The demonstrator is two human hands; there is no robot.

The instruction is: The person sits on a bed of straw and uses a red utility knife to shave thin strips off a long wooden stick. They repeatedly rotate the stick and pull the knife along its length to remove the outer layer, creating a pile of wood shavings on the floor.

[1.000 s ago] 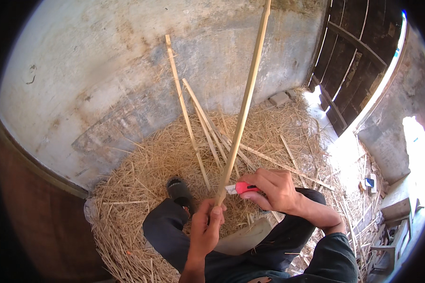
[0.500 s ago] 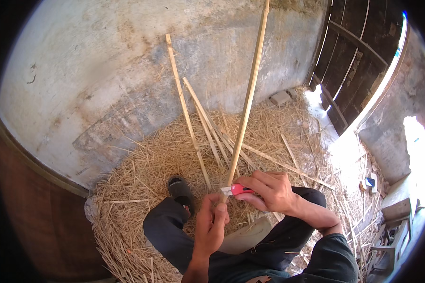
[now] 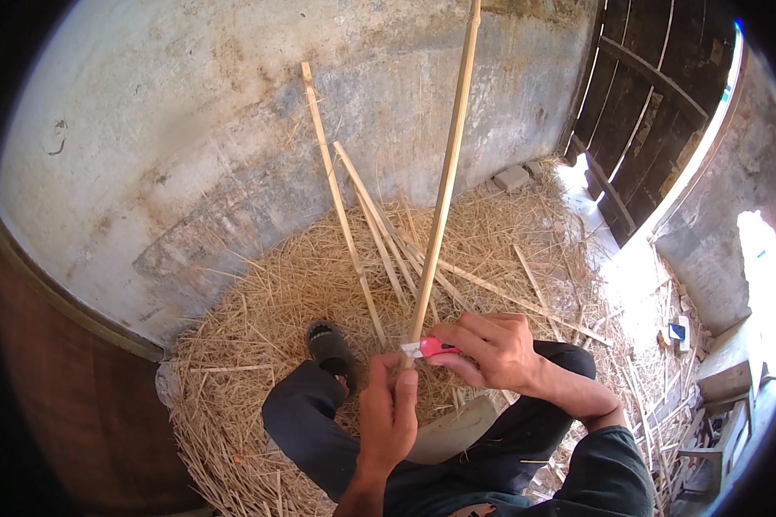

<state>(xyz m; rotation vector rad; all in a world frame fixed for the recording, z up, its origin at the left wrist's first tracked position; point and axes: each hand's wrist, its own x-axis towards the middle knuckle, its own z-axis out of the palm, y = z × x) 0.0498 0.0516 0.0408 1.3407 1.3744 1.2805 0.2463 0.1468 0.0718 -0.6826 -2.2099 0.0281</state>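
A long pale bamboo strip [image 3: 446, 185] rises from between my hands and runs past the top of the view. Its lower end is pinched by the thumb and fingers of my left hand [image 3: 386, 414]. My right hand [image 3: 500, 353] is closed round a pink utility knife [image 3: 434, 347]. The knife's blade lies across the strip, just above my left fingertips. What the blade does on the strip's far side is hidden.
Several bamboo strips [image 3: 341, 194] lean on the stained wall [image 3: 207, 129] or lie on the shavings [image 3: 250, 345] covering the floor. A sandaled foot [image 3: 329, 349] rests at left. A wooden door [image 3: 647, 103] stands at right, and a wooden stool [image 3: 716, 444] at lower right.
The upper part of the bamboo strip has tilted slightly to the left. Both hands and the knife have barely shifted.
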